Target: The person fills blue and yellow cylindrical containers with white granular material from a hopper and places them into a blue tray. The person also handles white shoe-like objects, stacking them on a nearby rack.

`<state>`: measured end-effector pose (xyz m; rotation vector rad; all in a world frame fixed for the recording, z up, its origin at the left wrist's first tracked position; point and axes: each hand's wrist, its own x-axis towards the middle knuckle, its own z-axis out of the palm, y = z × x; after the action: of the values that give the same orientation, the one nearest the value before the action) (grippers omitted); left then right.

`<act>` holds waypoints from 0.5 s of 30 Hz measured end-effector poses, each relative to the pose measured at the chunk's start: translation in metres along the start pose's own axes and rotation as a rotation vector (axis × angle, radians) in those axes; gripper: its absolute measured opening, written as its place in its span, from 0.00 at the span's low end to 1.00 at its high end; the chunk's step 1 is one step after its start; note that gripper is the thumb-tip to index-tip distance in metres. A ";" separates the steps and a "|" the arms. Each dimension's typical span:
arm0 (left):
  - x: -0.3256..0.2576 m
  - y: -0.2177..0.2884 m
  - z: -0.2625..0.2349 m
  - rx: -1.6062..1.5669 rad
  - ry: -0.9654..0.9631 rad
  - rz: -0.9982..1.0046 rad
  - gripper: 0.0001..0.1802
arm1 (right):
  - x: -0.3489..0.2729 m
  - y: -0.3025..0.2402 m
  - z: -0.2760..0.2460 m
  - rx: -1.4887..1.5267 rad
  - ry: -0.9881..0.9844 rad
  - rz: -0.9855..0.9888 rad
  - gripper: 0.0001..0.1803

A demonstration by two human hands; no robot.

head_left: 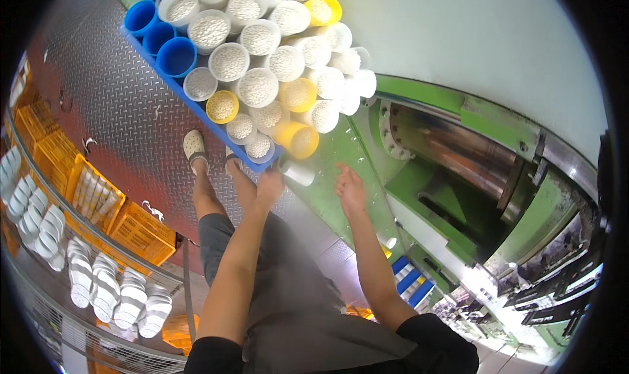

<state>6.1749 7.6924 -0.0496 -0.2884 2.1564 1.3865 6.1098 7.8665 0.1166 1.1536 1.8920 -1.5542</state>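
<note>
White tube [299, 173] lies at the blue tray's [171, 79] near corner; left hand [270, 185] rests there ungrasping, right hand [350, 189] open. Most cups hold pellets; a few blue ones look empty.

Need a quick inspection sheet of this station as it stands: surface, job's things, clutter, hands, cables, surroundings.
Surface: patterned metal floor plate, with a green machine deck to the right.
Job's things: white cup lying on its side between the hands; blue tray stacked with white, yellow and blue cups holding white pellets.
Clutter: orange crates at left.
Hands: left hand at the tray's near edge, beside the white cup; right hand open, holding nothing.
Cables: nothing seen.
Surroundings: green press at right; racks of white sandals at lower left.
</note>
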 end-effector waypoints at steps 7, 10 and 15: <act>-0.014 -0.021 0.034 0.153 -0.239 0.172 0.43 | 0.078 0.163 -0.023 -0.292 0.026 0.503 0.12; -0.009 -0.026 0.045 0.204 -0.362 0.075 0.45 | 0.093 0.215 -0.013 -0.358 0.060 0.421 0.13; -0.001 -0.023 0.038 0.097 -0.347 0.078 0.43 | 0.080 0.207 0.005 -0.997 0.287 -0.389 0.10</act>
<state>6.1992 7.7158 -0.0787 0.0713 1.9529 1.2630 6.2315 7.8928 -0.0672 0.5700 2.6848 -0.3857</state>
